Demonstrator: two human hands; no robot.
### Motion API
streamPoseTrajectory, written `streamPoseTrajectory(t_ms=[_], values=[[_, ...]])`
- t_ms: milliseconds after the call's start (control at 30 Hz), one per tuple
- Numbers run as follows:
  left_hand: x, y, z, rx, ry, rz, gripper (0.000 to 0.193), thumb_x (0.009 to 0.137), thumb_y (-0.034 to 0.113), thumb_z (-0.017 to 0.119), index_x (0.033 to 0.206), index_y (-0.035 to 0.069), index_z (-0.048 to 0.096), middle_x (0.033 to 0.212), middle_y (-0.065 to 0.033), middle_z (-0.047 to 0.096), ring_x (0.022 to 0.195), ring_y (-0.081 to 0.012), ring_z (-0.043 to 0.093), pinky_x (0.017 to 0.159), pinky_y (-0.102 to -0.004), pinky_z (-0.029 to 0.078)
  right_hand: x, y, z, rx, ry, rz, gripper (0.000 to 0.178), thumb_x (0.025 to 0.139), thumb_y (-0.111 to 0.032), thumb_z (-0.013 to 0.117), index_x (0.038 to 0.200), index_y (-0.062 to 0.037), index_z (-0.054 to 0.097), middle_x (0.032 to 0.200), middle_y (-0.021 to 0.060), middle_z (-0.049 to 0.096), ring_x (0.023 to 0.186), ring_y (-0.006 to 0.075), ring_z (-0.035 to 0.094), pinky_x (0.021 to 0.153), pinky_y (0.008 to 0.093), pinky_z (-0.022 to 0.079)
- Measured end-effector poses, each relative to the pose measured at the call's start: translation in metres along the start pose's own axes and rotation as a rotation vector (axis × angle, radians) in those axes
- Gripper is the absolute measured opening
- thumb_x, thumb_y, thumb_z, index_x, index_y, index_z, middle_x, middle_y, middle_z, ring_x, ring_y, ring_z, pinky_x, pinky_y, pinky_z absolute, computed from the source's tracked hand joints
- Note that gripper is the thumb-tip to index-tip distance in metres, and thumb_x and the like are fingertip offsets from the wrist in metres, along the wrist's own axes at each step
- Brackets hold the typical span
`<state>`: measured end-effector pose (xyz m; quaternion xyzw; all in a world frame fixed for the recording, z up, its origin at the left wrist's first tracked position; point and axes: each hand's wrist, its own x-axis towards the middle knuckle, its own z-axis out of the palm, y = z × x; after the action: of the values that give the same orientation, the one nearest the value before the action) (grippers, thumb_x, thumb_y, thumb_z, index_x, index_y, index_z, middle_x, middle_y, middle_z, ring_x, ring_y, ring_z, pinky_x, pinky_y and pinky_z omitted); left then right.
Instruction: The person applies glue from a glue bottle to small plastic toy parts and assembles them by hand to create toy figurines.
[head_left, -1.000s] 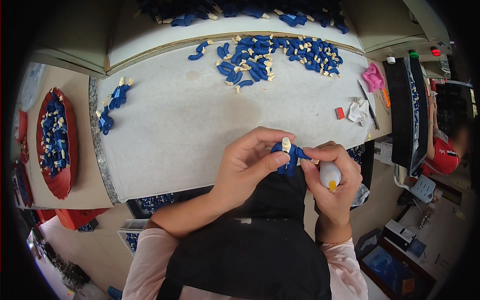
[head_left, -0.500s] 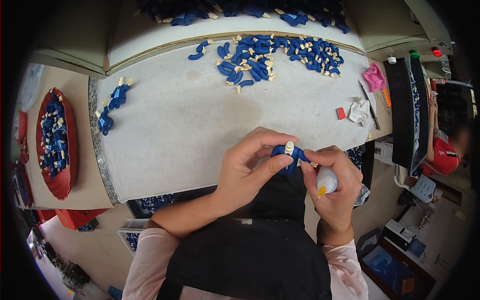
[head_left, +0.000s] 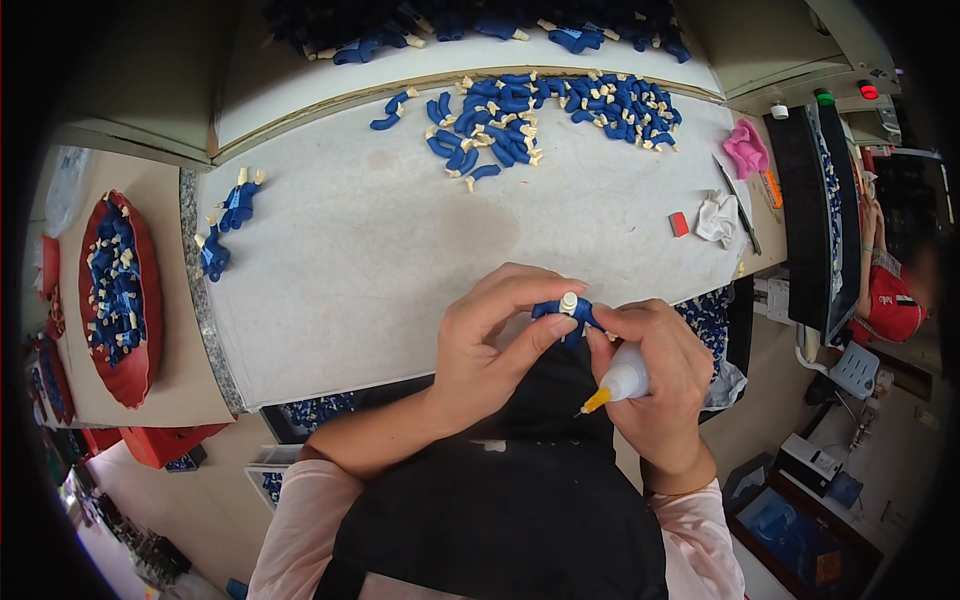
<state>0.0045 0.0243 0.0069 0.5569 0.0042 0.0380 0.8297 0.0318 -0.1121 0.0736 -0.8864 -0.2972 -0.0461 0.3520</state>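
My left hand (head_left: 485, 345) is closed, pinching a small blue figurine body (head_left: 573, 318) between thumb and fingers. A cream peg sticks up from its top. From the other side, the thumb and forefinger of my right hand (head_left: 660, 375) press at the figurine's right, where a blue arm piece with a cream hand seems to sit, mostly covered by the fingers. The same hand's other fingers wrap a white squeeze bottle (head_left: 628, 370), its yellow nozzle with a thin tip pointing down and left. Both hands are over the table's near edge, above my black apron (head_left: 500, 500).
Loose blue arm pieces (head_left: 490, 125) lie heaped along the white table's (head_left: 330, 250) far side. Two blue bodies (head_left: 238, 205) rest at left, beside a red tray (head_left: 130, 375) of more pieces. A pink cloth (head_left: 745, 150), red block (head_left: 679, 224), crumpled tissue (head_left: 716, 218) and knife (head_left: 738, 205) lie right.
The right hand has turned, swinging the bottle's nozzle leftward and nearer to me. The right thumb and forefinger have closed in on the figurine, which has tipped slightly. The left hand keeps its hold.
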Motion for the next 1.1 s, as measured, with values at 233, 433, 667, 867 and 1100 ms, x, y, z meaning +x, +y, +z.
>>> streamPoseTrajectory(t_ms=[233, 433, 667, 867, 1100], values=[[0.001, 0.001, 0.002, 0.16, 0.011, 0.183, 0.02, 0.072, 0.0, 0.061, 0.092, 0.001, 0.06, 0.087, -0.0107, 0.059, 0.08, -0.02, 0.057, 0.067, -0.0257, 0.045, -0.001, 0.003, 0.001, 0.039, 0.026, -0.009, 0.028, 0.061, 0.007, 0.064, 0.087, 0.0023, 0.054, 0.069, 0.0107, 0.055, 0.058, 0.0245, 0.054, 0.052, 0.0293, 0.043], [0.001, -0.001, 0.006, 0.184, 0.076, 0.254, 0.021, 0.071, -0.002, 0.062, 0.091, 0.001, 0.059, 0.087, -0.0105, 0.059, 0.079, -0.0192, 0.057, 0.067, -0.0253, 0.045, 0.0, -0.003, 0.001, 0.048, 0.063, 0.179, 0.017, 0.066, 0.008, 0.062, 0.08, 0.0019, 0.056, 0.067, 0.0086, 0.057, 0.056, 0.012, 0.052, 0.051, 0.0209, 0.039], [0.0, -0.007, 0.008, 0.112, 0.129, 0.149, 0.023, 0.071, -0.004, 0.061, 0.093, 0.0, 0.058, 0.089, -0.0109, 0.059, 0.079, -0.0171, 0.057, 0.068, -0.0246, 0.045, 0.004, 0.005, 0.001, 0.116, -0.016, 0.219, 0.011, 0.069, 0.004, 0.06, 0.079, 0.0025, 0.056, 0.066, 0.007, 0.056, 0.054, 0.0092, 0.049, 0.05, 0.0188, 0.036], [0.004, -0.013, 0.008, 0.096, 0.154, 0.107, 0.023, 0.073, -0.006, 0.058, 0.094, 0.001, 0.057, 0.088, -0.0101, 0.058, 0.075, -0.0143, 0.056, 0.065, -0.0233, 0.045, 0.008, 0.011, 0.007, 0.112, -0.054, 0.246, 0.013, 0.069, 0.0, 0.06, 0.08, -0.0005, 0.055, 0.068, 0.0106, 0.055, 0.058, 0.0246, 0.056, 0.052, 0.0284, 0.043], [0.007, -0.016, 0.006, 0.105, 0.159, 0.171, 0.023, 0.073, -0.006, 0.058, 0.095, 0.001, 0.058, 0.086, -0.0088, 0.056, 0.069, -0.0123, 0.054, 0.059, -0.0221, 0.044, 0.008, 0.017, 0.013, 0.218, -0.077, 0.355, 0.015, 0.067, 0.002, 0.06, 0.081, 0.0, 0.054, 0.069, 0.0112, 0.055, 0.06, 0.0243, 0.057, 0.053, 0.0283, 0.043]])
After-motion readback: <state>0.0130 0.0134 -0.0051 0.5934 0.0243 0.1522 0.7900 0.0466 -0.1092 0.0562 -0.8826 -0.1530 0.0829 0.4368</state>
